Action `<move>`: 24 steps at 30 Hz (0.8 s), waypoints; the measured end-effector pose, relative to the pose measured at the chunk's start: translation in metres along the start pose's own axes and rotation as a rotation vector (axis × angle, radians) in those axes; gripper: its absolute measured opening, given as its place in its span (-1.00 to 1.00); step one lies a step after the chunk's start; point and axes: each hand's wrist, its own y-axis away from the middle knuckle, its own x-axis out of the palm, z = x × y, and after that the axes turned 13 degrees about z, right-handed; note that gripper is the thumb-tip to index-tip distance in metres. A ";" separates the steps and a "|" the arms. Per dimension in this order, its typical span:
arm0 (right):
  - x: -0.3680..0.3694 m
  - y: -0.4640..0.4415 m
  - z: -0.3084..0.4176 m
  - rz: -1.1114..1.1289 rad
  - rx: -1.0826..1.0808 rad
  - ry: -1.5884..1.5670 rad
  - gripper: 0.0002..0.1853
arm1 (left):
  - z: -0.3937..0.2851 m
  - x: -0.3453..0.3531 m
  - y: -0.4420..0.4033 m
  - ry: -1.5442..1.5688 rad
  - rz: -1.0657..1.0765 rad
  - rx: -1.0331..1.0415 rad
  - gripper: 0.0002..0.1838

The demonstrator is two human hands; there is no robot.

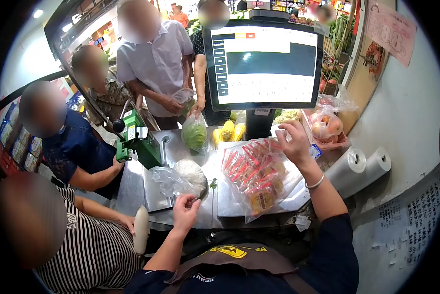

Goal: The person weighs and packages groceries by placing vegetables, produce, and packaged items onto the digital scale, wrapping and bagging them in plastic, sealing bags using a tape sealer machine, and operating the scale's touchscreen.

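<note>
My left hand is closed in a pinch at the front edge of the counter. It is just below a clear plastic bag and a round greyish-white vegetable piece; what the fingertips hold is too small to make out. Raised below the lower right corner of the lit screen, my right hand has its fingers bent and apart, with nothing visible in it. Beneath and left of it, a clear bag of red-wrapped packets lies on the metal scale plate.
A green bag-sealing device stands at the left. Another person's hand holds a bagged cabbage beside yellow vegetables. A striped-shirted person holds a long white radish. Plastic bag rolls and bagged fruit are at the right.
</note>
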 end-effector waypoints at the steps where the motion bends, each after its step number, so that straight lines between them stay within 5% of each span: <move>1: 0.002 -0.009 0.004 0.004 -0.001 0.059 -0.85 | 0.005 -0.002 0.002 0.006 -0.006 -0.004 -0.84; 24: 0.028 -0.096 -0.003 -0.053 -0.157 0.323 -0.58 | 0.015 -0.033 -0.004 -0.044 -0.005 0.015 -0.89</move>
